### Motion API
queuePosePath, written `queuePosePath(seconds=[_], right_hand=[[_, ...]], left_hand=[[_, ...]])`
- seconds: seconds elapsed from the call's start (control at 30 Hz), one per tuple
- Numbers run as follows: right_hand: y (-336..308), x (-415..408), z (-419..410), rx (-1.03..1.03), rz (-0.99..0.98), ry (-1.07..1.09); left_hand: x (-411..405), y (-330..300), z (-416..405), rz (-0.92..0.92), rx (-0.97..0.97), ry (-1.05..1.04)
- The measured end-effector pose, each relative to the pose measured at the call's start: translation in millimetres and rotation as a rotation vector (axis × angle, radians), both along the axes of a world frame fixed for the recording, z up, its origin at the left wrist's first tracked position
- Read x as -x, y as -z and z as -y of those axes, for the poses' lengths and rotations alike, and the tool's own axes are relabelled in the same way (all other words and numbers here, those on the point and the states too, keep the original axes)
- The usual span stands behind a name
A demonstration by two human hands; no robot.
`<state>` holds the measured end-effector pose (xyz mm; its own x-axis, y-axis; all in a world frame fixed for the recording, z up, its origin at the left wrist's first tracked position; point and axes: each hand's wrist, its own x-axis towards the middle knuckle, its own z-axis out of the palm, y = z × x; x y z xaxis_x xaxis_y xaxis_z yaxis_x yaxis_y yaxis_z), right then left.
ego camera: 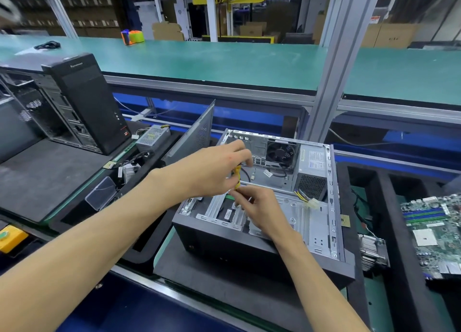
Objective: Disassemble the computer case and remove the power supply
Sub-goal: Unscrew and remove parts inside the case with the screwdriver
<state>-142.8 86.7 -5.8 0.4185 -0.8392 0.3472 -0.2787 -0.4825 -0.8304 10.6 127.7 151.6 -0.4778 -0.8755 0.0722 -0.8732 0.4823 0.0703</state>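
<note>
Both grips, left hand point(214, 172) above right hand point(259, 210), pinch a yellow cable bundle point(237, 179) (possibly its connector) over the open grey metal computer case point(331, 207); freeing it precedes lifting out the silver boxy power supply point(313, 167) just beyond.

Bare matt metal computer case point(314, 222), glossy yellow plastic cable point(237, 175).

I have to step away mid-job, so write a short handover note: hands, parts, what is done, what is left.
Left hand and right hand both pinch a yellow cable above the open grey metal computer case lying on its side.
Done: grey side panel is off, leaning left of the case; green motherboard is out, in the right tray.
Left: the silver power supply still sits in the far right corner, its yellow-black wire bundle hanging loose. Free this cable, then take the supply out.
</note>
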Motion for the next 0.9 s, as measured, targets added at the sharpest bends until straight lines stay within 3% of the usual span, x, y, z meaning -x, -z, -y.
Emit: queuePosePath(seconds=[0.2, 0.37, 0.47, 0.57, 0.63, 0.9], right_hand=[[3.1, -0.5, 1.9, 0.064, -0.018, 0.000], [2.8, 0.3, 1.9, 0.056, -0.003, -0.002], [0.9, 1.4, 0.6, 0.031, -0.002, -0.030], [-0.2, 2.2, 2.2, -0.005, 0.002, -0.010], [0.1, 2.0, 1.8, -0.006, 0.000, -0.002], [-3.8, 2.9, -0.3, 0.026, 0.062, 0.032]], left_hand=[[4.4, -14.9, 4.0, 0.036, -0.048, -0.113], [16.2, -13.2, 7.9, 0.364, 0.153, -0.289], [13.8, -10.0, 6.8, 0.311, 0.174, -0.277], [9.3, -12.5, 2.7, 0.064, 0.008, -0.093], [8.1, -15.3, 2.4, 0.015, -0.048, -0.037], [20.1, -12.0, 8.2, 0.294, 0.195, -0.332]])
